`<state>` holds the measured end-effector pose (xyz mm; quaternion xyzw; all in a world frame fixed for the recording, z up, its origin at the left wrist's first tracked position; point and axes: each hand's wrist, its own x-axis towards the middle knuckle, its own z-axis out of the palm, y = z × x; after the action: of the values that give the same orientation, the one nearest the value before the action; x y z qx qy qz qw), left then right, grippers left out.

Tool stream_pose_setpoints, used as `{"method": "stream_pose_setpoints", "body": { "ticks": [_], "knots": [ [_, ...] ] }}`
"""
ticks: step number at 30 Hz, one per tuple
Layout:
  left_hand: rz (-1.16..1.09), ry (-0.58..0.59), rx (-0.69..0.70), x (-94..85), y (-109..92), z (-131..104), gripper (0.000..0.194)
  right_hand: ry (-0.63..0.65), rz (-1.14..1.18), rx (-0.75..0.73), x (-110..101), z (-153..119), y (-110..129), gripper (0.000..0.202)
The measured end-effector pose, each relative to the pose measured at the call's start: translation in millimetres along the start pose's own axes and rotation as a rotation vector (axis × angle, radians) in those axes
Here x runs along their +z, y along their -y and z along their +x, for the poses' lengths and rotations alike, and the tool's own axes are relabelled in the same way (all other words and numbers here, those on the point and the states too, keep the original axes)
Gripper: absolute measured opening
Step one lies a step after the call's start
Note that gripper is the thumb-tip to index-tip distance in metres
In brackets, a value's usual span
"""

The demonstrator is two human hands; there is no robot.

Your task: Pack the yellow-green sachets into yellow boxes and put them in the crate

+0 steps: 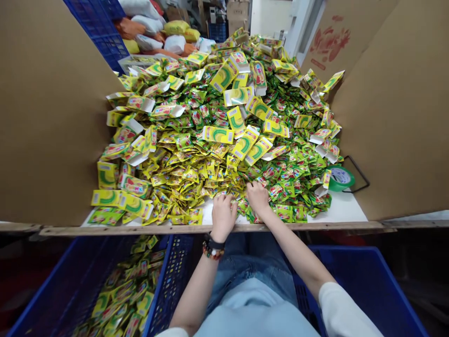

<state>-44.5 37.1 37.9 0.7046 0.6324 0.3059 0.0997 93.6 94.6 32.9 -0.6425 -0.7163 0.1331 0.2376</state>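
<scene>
My left hand [223,216], with a dark band and a beaded bracelet at the wrist, is at the front of the white tabletop [207,211]. Its fingers curl down over the edge of a heap of small yellow sachets [189,175]; what they hold is hidden. Just to its right, my right hand [258,198] has bent fingers closed among green sachets [286,189], and I cannot make out what is in them. Yellow-and-green small cartons [218,135], many with open white flaps, lie over the sachets behind both hands.
Cardboard walls [45,117] flank the heap. Green tape [340,178] lies at right beside a black wire frame [361,174]. Below the wooden table edge [140,230], a blue crate [164,276] at left holds cartons; another blue crate [372,281] stands right. Stuffed sacks [149,25] are behind.
</scene>
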Motion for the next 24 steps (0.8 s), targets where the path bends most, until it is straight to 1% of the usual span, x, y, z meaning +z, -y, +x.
{"method": "stream_pose_setpoints", "body": {
  "ticks": [3, 4, 5, 7, 8, 9, 10, 11, 13, 14, 17, 19, 22, 24],
  "knots": [
    [-0.194, 0.011, -0.010, 3.0, 0.3, 10.0, 0.021, -0.042, 0.079, 0.029, -11.3, -1.5, -14.0, 0.021],
    [-0.302, 0.014, -0.038, 3.2, 1.2, 11.5, 0.023, -0.060, 0.170, 0.051, -16.0, -3.7, -17.1, 0.021],
    [-0.434, 0.030, -0.078, 3.6, 1.5, 12.2, 0.026, -0.071, 0.323, 0.080, -20.6, -6.7, -19.2, 0.023],
    [-0.742, 0.117, -0.183, 5.3, -0.7, 11.6, 0.035, -0.043, 0.776, 0.153, -28.8, -14.2, -20.4, 0.029],
    [-0.894, 0.169, -0.244, 6.4, -3.0, 10.7, 0.040, -0.001, 1.014, 0.190, -32.1, -18.3, -19.9, 0.031],
    [-1.026, 0.206, -0.309, 7.1, -5.7, 9.6, 0.044, 0.051, 1.206, 0.225, -34.9, -22.2, -19.2, 0.034],
    [-1.125, 0.217, -0.375, 7.4, -8.3, 8.3, 0.047, 0.101, 1.321, 0.253, -37.5, -25.8, -18.6, 0.035],
    [-1.188, 0.205, -0.433, 6.9, -10.5, 7.1, 0.049, 0.138, 1.377, 0.275, -39.9, -29.0, -18.4, 0.036],
    [-1.217, 0.163, -0.498, 3.8, -13.0, 5.2, 0.049, 0.192, 1.370, 0.283, -44.9, -33.9, -20.1, 0.034],
    [-1.204, 0.163, -0.505, 1.5, -13.2, 4.5, 0.049, 0.225, 1.332, 0.261, -47.6, -35.6, -21.7, 0.032],
    [-1.165, 0.218, -0.500, -5.8, -12.7, 2.9, 0.048, 0.316, 1.219, 0.167, -54.4, -38.5, -24.9, 0.026],
    [-1.188, 0.206, -0.518, -8.1, -14.1, 1.5, 0.047, 0.301, 1.256, 0.183, -55.3, -40.3, -21.6, 0.029],
    [-1.284, 0.122, -0.552, -6.1, -20.4, -2.4, 0.043, 0.222, 1.445, 0.324, -48.7, -45.6, -7.5, 0.037],
    [-1.351, 0.076, -0.571, -2.0, -26.1, -6.6, 0.041, 0.139, 1.536, 0.413, -40.9, -50.4, 3.4, 0.037]
  ]
}}
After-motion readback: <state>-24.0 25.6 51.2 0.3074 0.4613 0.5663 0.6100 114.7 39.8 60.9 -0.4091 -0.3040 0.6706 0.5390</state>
